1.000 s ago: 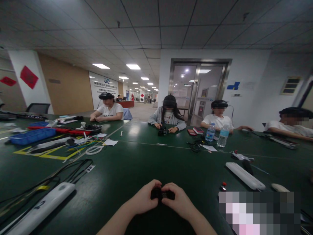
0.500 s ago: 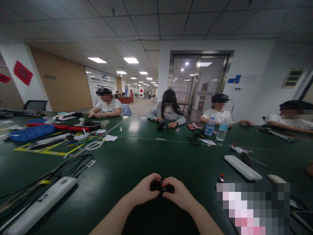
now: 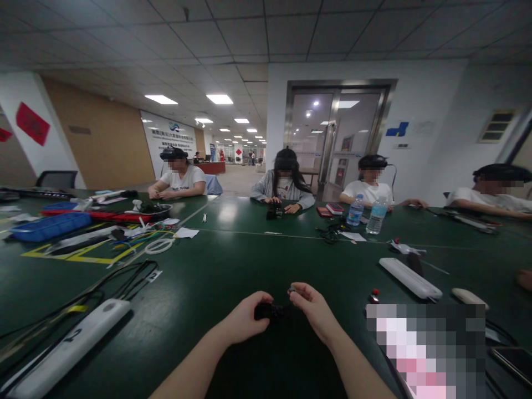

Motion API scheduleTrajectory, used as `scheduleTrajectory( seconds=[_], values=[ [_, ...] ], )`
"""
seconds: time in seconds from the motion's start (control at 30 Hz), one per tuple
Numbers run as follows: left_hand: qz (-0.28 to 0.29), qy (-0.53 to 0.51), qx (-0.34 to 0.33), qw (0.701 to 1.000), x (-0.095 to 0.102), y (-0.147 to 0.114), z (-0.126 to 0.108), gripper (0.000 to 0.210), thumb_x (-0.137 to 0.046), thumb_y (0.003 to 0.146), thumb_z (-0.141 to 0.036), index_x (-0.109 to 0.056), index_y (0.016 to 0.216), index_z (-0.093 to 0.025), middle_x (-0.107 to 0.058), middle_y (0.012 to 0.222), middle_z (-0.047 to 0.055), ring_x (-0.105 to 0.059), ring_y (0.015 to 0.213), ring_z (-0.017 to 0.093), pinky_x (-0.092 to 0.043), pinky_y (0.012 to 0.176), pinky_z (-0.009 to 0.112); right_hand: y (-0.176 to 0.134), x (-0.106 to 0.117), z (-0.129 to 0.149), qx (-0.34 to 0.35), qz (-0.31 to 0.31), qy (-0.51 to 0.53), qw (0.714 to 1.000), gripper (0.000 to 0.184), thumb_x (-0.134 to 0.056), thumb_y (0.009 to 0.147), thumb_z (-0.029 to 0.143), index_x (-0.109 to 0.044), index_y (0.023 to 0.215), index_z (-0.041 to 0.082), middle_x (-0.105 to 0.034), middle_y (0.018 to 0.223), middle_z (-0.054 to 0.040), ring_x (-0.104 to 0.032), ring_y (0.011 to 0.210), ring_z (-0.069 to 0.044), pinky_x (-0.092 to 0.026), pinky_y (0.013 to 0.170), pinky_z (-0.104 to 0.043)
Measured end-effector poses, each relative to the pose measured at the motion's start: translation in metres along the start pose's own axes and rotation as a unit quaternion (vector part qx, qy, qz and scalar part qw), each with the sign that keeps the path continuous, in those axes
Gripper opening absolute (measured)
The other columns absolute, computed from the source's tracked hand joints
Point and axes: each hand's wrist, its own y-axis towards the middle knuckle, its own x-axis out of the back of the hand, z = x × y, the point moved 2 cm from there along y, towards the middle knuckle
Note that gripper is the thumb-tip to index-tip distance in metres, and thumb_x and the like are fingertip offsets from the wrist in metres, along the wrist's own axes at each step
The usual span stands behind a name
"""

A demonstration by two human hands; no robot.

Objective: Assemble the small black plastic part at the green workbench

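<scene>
Surface [image 3: 199,282]: dark green, shared with people seated along the far side; a white power strip [image 3: 78,343] marked "2" lies at near left, a second white power strip [image 3: 410,278] at right.
Black assembly [image 3: 276,312]: front centre, by the left hand; exact type not identifiable, and contact with the surface cannot be confirmed.
Left hand [image 3: 245,318]: grasping the assembly at its left end, thumb on the near side, fingers over the far side.
Right hand [image 3: 316,311]: apart from the assembly; thumb and fingertips pinch a small grey piece [image 3: 292,289] just beyond the assembly's right end.
Completed portion: assembly and grey piece are both in hand, one to each side.
Outstanding portion: the two parts are not joined at this moment; handling is judged mid-course, with neither part set down. Whether the piece belongs to the assembly is not established.
Assembly condition: right end exposed; finer detail too dark to assess.
Far side: one co-worker [image 3: 285,185] has hands at another black object [image 3: 275,211]; two water bottles [image 3: 377,216] stand upright to the right.
</scene>
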Motion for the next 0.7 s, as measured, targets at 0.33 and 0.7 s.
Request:
scheduleTrajectory(
  seconds=[0.33,0.7],
  values=[
    [0.000,0.014,-0.008,1.000,-0.001,-0.001,-0.001,0.032,-0.054,0.069,-0.020,-0.052,0.101,-0.022,-0.054,0.104,0.002,-0.050,0.095,0.015,-0.039,0.085,0.028,-0.002,-0.001,0.003,-0.020,-0.002,0.045,0.999,0.038,-0.064,0.066,0.035,-0.056,0.100,0.019,-0.060,0.100,-0.0060,-0.055,0.094,-0.020,-0.041,0.084,-0.035],
    [-0.021,0.037,0.010,0.999,-0.005,0.001,-0.001,0.028,-0.052,0.074,-0.033,-0.054,0.101,-0.023,-0.053,0.110,0.002,-0.048,0.102,0.017,-0.036,0.090,0.031,0.002,-0.001,-0.002,-0.004,-0.001,0.025,1.000,0.036,-0.063,0.067,0.040,-0.057,0.095,0.019,-0.060,0.092,-0.0046,-0.056,0.084,-0.018,-0.043,0.080,-0.035]
  ],
)
